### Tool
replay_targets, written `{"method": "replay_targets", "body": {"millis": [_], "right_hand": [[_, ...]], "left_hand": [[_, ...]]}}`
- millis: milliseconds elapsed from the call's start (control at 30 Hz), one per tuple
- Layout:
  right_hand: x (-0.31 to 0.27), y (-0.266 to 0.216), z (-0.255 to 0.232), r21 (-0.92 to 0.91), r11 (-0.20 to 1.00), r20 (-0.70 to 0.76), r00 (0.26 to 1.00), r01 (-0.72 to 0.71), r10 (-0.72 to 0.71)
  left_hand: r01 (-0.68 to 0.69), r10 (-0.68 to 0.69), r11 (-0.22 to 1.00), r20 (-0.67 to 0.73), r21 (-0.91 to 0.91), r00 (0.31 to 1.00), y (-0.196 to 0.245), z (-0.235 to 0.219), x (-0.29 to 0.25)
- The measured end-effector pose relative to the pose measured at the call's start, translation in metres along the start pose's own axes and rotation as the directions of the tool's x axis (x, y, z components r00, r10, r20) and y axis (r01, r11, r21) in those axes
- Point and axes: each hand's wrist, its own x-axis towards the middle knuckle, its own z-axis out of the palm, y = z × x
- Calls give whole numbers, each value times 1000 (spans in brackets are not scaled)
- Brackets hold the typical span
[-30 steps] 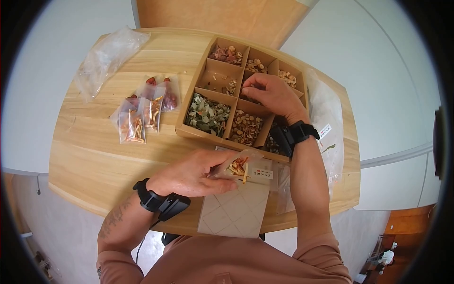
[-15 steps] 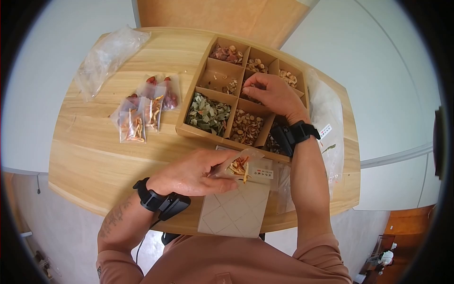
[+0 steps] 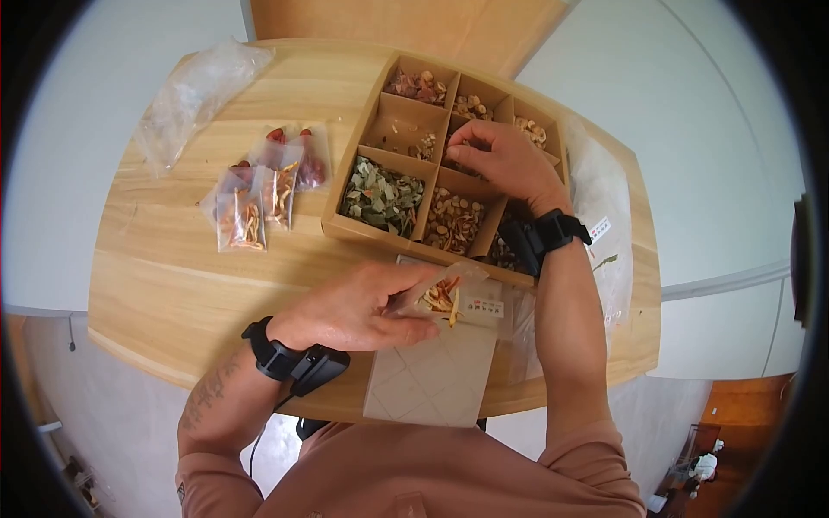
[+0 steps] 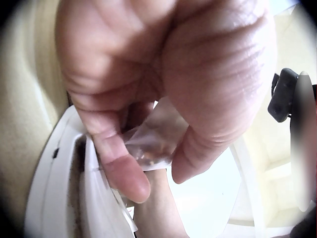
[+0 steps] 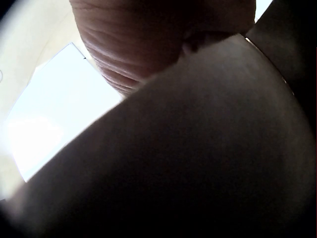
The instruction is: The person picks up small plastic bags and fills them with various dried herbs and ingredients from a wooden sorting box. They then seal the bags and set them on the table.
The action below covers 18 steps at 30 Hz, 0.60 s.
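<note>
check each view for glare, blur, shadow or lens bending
Head view: dark round border, table edge bowed by the lens, divided box fairly sharp; left wrist view: white blown-out patch beside the pouch, whose contents look soft and hazy; right wrist view: hard glare at left, right hand shaded above, a large dark shape below too underexposed to make out.
</note>
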Motion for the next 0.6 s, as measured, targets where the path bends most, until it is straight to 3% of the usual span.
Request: {"method": "replay_targets", "body": {"millis": [200, 600], "right_hand": [[1, -1, 0, 19, 999, 25, 999, -43, 43], [2, 2, 0, -4, 1000, 6, 1000, -9, 9]], "left_hand": [[-43, 43, 999, 6, -10, 999, 0, -1, 0], [24, -27, 997, 34, 74, 999, 14, -6, 0]]}}
